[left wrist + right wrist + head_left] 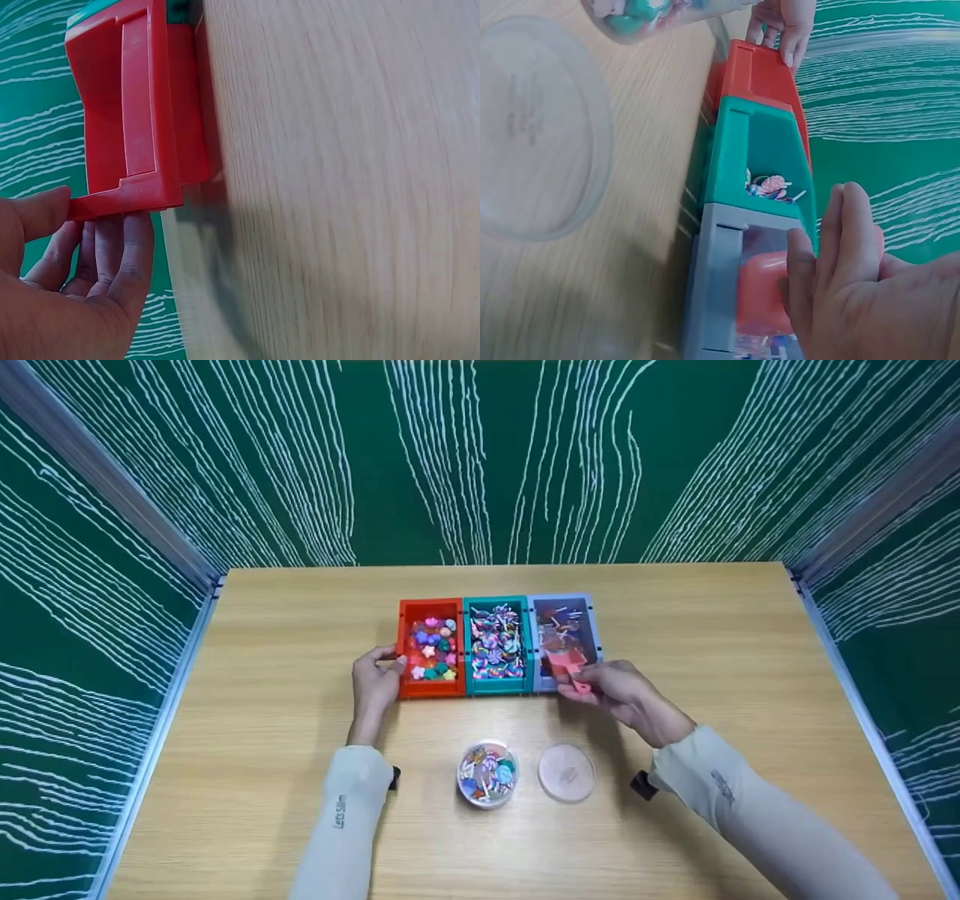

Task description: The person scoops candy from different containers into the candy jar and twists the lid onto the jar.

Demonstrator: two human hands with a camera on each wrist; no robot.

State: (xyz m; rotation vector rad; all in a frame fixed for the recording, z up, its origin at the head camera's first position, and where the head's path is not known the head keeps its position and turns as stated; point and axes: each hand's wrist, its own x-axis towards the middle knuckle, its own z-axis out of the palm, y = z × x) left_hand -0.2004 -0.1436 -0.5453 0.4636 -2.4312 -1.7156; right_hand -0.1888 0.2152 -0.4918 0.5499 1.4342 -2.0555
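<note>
My left hand (377,679) grips the left side wall of the red bin (431,688); in the left wrist view the thumb is over the rim and the fingers lie against the outside. Colourful star- and flower-shaped pieces (428,651) lie in this bin. My right hand (628,695) holds a small pink scoop (568,660) by its handle, its blade down inside the greyish-lavender bin (597,643). Clear pieces with thin sticks (559,619) lie there. Between these two stands the teal bin (499,686), full of tiny swirled lollipops (495,641).
In front of the joined bins stands a clear round jar (486,805), open and filled with mixed small pieces. A transparent round lid (567,774) lies flat to its right. The wooden table (247,697) is bordered by green panels with white lines (442,457).
</note>
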